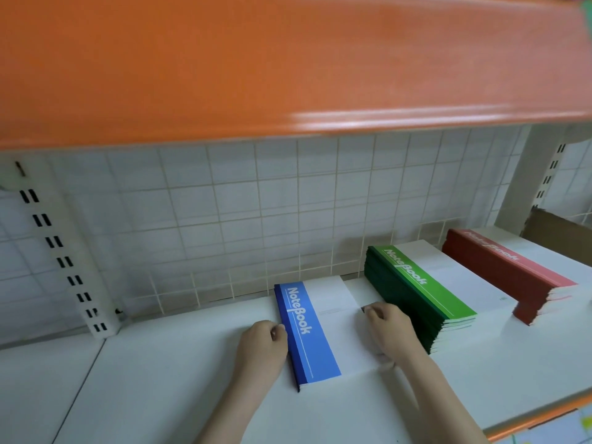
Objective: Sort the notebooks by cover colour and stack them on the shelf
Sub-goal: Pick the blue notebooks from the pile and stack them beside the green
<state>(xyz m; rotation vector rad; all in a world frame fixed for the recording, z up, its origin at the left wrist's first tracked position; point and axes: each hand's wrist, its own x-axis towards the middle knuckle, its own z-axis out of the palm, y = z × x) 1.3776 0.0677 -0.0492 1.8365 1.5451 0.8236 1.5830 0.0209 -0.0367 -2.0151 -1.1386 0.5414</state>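
Note:
A thin blue stack of notebooks (307, 341) lies on the white shelf (160, 379), its cover printed "NoteBook". My left hand (262, 344) has curled fingers at the spine on its left side. My right hand (387, 328) grips its white right edge with bent fingers. To the right stands a taller green stack (416, 283). Beyond that sits a red stack (506, 264). My right hand lies between the blue stack and the green one, close to the green stack's side.
An orange upper shelf (288, 59) hangs low overhead. A white wire grid panel (224, 219) closes the back. A slotted upright (64, 261) stands at the left. A brown cardboard box (551, 232) sits behind the red stack. The shelf's orange front lip (544, 415) runs at lower right.

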